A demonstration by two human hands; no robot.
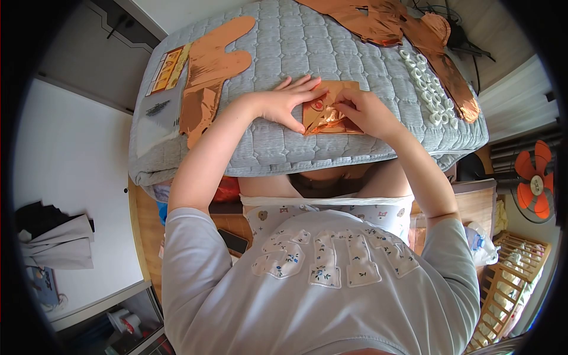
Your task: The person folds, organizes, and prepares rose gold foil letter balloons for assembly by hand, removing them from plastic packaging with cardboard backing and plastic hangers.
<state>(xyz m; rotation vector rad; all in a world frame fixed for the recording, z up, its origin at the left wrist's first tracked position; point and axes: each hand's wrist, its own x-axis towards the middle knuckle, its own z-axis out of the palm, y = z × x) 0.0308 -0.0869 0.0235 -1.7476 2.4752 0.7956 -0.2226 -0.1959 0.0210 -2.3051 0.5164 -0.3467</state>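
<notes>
A copper-coloured foil balloon, flat and folded into a rough square, lies on the grey quilted mattress in front of me. Its shiny surface is creased, and a small red mark shows near its upper left. My left hand lies with fingers spread at the left edge, thumb and fingertips touching the foil. The fingers of my right hand are pinched together on the right part of the balloon, on a crinkled fold of it. What exactly sits between those fingertips is partly hidden.
A larger flat foil balloon lies at left beside a printed card in a clear bag. More foil is spread at the back right, near several white rings. An orange-bladed fan stands at far right.
</notes>
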